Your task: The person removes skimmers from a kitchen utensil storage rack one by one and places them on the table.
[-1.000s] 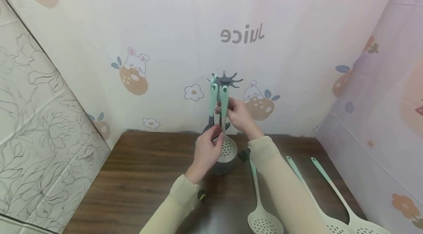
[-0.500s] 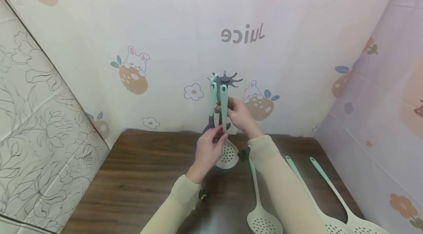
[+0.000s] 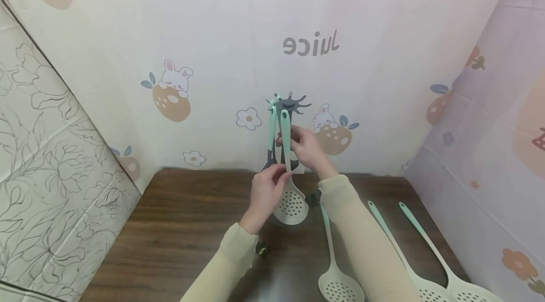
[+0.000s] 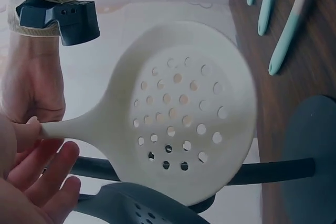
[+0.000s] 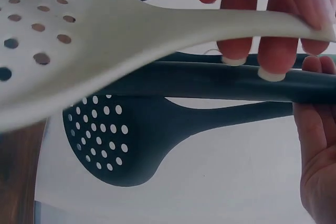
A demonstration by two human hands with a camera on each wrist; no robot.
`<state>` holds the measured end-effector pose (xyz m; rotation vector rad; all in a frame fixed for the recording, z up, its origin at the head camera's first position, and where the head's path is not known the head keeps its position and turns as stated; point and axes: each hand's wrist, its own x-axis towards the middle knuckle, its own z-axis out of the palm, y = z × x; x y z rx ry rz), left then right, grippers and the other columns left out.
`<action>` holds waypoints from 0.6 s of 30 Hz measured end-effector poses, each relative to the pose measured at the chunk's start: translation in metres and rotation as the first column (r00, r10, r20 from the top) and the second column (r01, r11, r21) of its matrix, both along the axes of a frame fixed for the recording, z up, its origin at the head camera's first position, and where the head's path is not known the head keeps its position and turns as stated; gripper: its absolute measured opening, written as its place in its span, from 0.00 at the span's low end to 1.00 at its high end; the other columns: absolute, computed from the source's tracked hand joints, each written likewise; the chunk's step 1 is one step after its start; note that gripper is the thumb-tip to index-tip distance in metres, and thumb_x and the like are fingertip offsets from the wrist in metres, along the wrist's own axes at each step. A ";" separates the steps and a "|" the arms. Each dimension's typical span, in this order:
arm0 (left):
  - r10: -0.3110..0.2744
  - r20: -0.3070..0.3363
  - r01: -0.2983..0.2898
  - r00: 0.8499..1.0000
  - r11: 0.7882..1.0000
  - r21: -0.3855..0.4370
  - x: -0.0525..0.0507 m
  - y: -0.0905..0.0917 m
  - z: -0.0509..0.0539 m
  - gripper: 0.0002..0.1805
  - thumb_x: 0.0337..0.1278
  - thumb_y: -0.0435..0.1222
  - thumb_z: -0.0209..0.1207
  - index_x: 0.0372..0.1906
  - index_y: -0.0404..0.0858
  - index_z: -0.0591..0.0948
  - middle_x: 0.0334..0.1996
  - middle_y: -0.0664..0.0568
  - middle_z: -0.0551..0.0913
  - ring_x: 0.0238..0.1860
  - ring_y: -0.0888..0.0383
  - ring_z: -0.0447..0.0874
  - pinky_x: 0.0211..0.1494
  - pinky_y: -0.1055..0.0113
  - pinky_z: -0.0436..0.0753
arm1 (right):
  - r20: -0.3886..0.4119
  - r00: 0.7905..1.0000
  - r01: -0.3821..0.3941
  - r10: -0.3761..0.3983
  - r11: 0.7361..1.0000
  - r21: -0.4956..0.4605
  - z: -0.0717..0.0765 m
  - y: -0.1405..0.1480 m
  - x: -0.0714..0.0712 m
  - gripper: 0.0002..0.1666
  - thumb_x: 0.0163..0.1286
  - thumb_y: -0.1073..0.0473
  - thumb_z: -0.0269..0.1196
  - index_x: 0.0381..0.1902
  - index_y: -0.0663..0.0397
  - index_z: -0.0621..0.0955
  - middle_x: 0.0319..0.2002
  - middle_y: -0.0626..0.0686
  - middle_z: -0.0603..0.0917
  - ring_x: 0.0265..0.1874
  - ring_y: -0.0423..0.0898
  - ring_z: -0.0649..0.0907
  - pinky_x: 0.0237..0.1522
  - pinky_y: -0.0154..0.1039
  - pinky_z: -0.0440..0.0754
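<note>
My left hand (image 3: 267,193) pinches the pale neck of a slotted skimmer (image 3: 291,205) whose mint handle points up in front of a dark utensil stand (image 3: 291,103). In the left wrist view the skimmer's perforated bowl (image 4: 178,108) fills the middle, and a dark slotted utensil (image 4: 139,203) is below it. My right hand (image 3: 307,148) is behind the mint handle, its fingers round the stand's dark pole; the right wrist view shows the pole (image 5: 220,81) against the right hand (image 5: 320,150). Another mint-handled utensil (image 3: 272,127) hangs at the stand's left.
Three pale skimmers with mint handles lie on the brown table (image 3: 191,217) at the right: one near my right sleeve (image 3: 340,288), two farther right (image 3: 466,290). A patterned cloth wall (image 3: 221,56) stands close behind the stand.
The skimmer in my left hand has come out a little from the stand, its bowl lower and its handle slightly left. My right hand has stayed nearly in place.
</note>
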<state>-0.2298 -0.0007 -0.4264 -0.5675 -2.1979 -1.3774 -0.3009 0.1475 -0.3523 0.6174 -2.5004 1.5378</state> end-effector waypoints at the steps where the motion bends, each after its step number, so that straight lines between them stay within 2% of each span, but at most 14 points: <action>1: -0.006 0.011 0.006 1.000 1.000 0.001 0.001 0.000 0.001 0.07 0.65 0.38 0.65 0.44 0.41 0.85 0.36 0.55 0.88 0.34 0.65 0.85 0.38 0.70 0.83 | -0.003 1.000 0.003 -0.003 1.000 0.002 0.000 0.000 0.000 0.15 0.74 0.57 0.61 0.53 0.58 0.81 0.42 0.52 0.88 0.49 0.50 0.85 0.58 0.52 0.78; 4: -0.025 0.033 0.025 0.999 1.000 -0.001 0.002 0.002 0.001 0.07 0.64 0.38 0.65 0.44 0.41 0.84 0.36 0.55 0.88 0.33 0.65 0.84 0.37 0.70 0.83 | -0.006 1.000 0.005 -0.005 1.000 -0.004 -0.001 -0.001 0.000 0.13 0.73 0.56 0.63 0.51 0.57 0.81 0.42 0.52 0.89 0.48 0.49 0.86 0.56 0.53 0.78; 8: -0.063 0.030 0.062 0.998 0.998 0.022 0.002 0.002 -0.001 0.07 0.64 0.37 0.65 0.45 0.40 0.84 0.36 0.56 0.87 0.33 0.65 0.84 0.38 0.69 0.83 | 0.012 1.000 0.014 -0.013 1.000 -0.012 -0.001 -0.002 0.000 0.13 0.71 0.52 0.65 0.49 0.53 0.82 0.41 0.50 0.89 0.46 0.48 0.87 0.55 0.54 0.78; 14: -0.124 0.029 0.119 0.992 0.984 0.133 0.005 0.000 -0.002 0.08 0.64 0.35 0.64 0.46 0.40 0.84 0.39 0.52 0.88 0.38 0.62 0.86 0.43 0.67 0.85 | 0.012 1.000 0.005 -0.005 1.000 -0.014 -0.001 -0.002 0.000 0.15 0.73 0.56 0.63 0.53 0.57 0.81 0.42 0.52 0.89 0.48 0.50 0.86 0.57 0.54 0.77; 18: -0.152 0.027 0.145 0.988 0.974 0.175 0.006 -0.002 -0.003 0.09 0.64 0.36 0.64 0.47 0.40 0.84 0.40 0.52 0.87 0.40 0.59 0.86 0.45 0.66 0.85 | 0.010 1.000 -0.023 0.023 1.000 -0.011 -0.002 0.001 -0.001 0.13 0.74 0.58 0.61 0.53 0.56 0.80 0.44 0.55 0.88 0.51 0.51 0.85 0.58 0.55 0.77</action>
